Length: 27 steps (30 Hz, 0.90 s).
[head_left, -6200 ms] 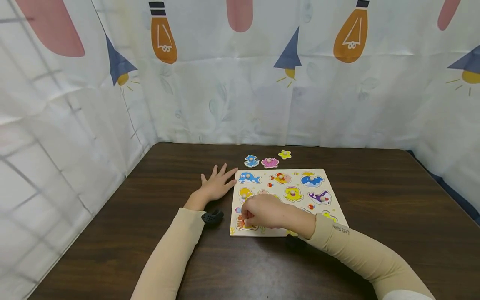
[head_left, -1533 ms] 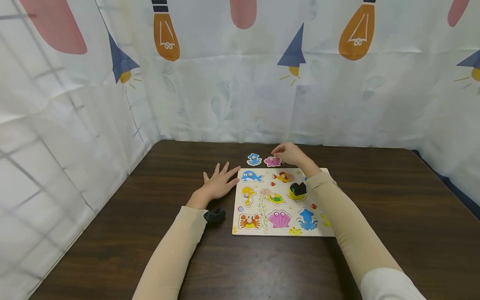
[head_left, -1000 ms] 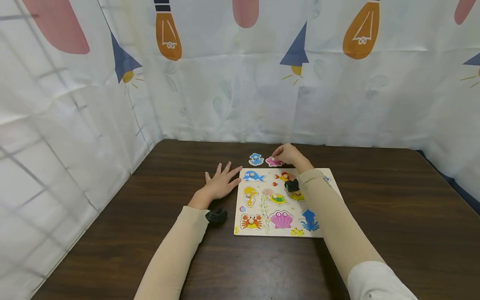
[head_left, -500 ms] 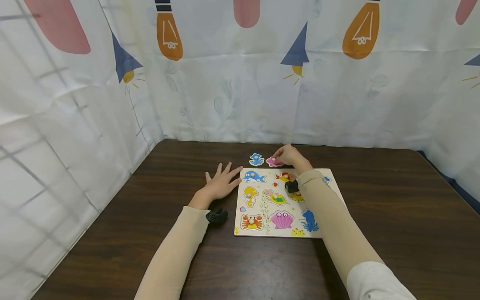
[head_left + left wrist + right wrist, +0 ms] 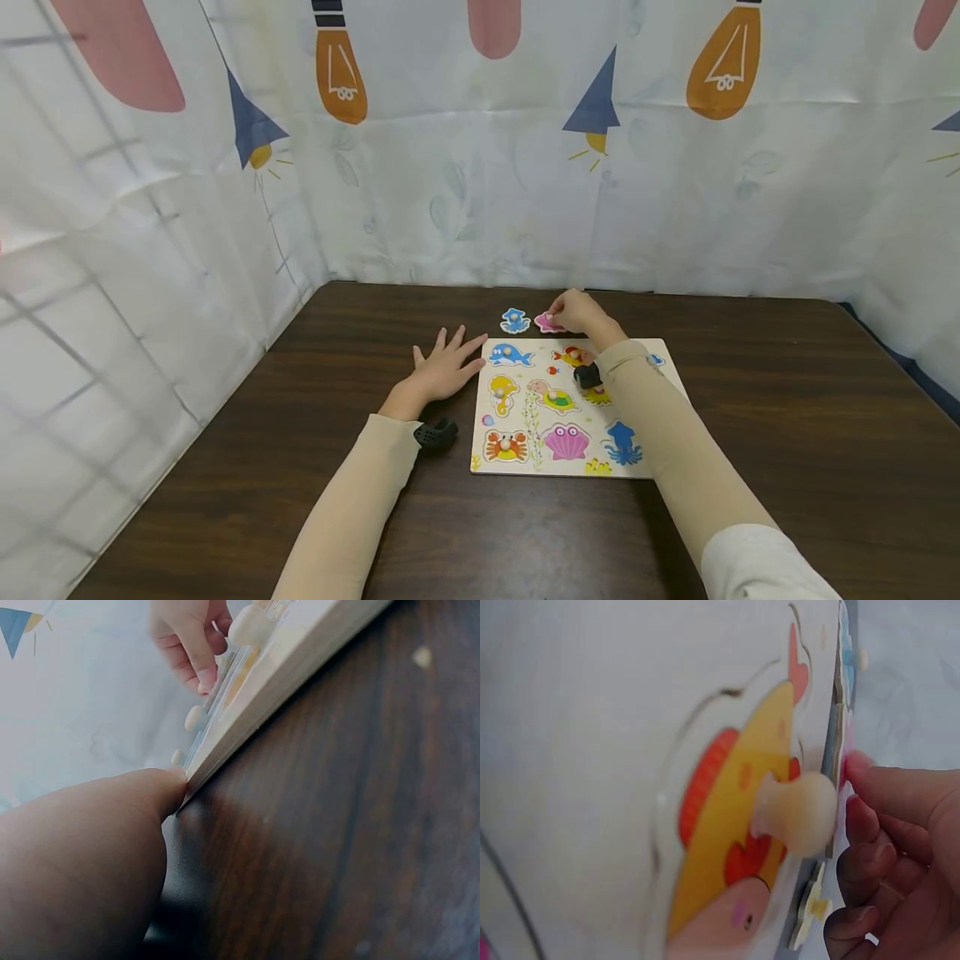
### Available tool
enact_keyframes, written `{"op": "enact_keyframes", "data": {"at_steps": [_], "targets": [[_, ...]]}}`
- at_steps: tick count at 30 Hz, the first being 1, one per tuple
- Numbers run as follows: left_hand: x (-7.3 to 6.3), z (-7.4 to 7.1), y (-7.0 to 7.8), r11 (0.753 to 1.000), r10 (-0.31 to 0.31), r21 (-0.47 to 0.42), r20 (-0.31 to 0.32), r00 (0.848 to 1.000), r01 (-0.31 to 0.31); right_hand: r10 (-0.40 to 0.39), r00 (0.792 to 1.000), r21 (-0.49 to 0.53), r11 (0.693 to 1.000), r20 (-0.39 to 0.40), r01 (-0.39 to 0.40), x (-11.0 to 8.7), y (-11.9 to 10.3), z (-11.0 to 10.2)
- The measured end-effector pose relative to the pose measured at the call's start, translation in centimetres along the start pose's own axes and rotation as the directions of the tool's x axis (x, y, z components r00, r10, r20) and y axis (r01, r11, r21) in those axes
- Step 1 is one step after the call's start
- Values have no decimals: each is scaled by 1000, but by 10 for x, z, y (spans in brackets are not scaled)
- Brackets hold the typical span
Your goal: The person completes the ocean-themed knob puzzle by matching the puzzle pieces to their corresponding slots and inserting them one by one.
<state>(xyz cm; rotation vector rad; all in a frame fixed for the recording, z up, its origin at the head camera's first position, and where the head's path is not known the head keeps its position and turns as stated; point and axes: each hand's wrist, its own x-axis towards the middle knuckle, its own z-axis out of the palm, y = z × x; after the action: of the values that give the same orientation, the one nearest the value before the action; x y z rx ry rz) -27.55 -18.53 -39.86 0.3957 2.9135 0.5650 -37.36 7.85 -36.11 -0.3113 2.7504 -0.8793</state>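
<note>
My right hand (image 5: 581, 312) pinches the pink shell puzzle piece (image 5: 547, 323) with thumb and fingertips at the table's far side; the fingers hide its knob. In the right wrist view the piece (image 5: 844, 754) stands just beyond the board edge. My left hand (image 5: 438, 371) lies with spread fingers on the table, fingertips touching the left edge of the wooden puzzle board (image 5: 540, 346). Knobbed pieces sit in the board, among them a crab (image 5: 506, 447), seahorse (image 5: 502, 393) and blue whale (image 5: 510, 355). The pink shell picture (image 5: 566, 442) and blue squid picture (image 5: 624, 443) show no knobs.
A blue squid piece (image 5: 514, 321) lies left of the pink one. The yellow piece (image 5: 808, 906) shows only in the right wrist view, beyond the board. My right forearm covers the board's right part. A patterned curtain (image 5: 480, 183) hangs behind the dark table (image 5: 720, 400).
My right hand has gone from the crab at the board's near left corner to the far side, then slightly left onto the pink shell piece. My left hand has stayed in place.
</note>
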Motion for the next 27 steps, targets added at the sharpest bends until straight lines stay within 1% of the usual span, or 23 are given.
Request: {"op": "enact_keyframes", "data": {"at_steps": [7,13,14,20,21,24,27], "targets": [[1,1,2,1000,1,-1,3,1000,-1,-87,996,-53,995,-10,87,-6,3,-6],[2,1,2,1000,-1,3,13,1000,1,-129,992,-39,991,-12,128,-13,3,-12],[2,1,2,1000,-1,3,13,1000,1,-157,987,-36,987,-18,156,-15,4,-13],[-1,-2,2,1000,-3,-7,9,1000,3,-244,969,-41,969,-22,243,-26,1,-21],[-1,-2,2,1000,-2,-10,9,1000,2,-239,971,-40,970,-18,238,-29,0,-22],[0,-1,1,1000,-2,-18,11,1000,2,-258,966,-43,966,-28,256,-38,-1,-23],[1,1,-1,1000,2,-19,8,1000,-2,-248,968,-50,968,-32,246,-50,-4,-25]]}}
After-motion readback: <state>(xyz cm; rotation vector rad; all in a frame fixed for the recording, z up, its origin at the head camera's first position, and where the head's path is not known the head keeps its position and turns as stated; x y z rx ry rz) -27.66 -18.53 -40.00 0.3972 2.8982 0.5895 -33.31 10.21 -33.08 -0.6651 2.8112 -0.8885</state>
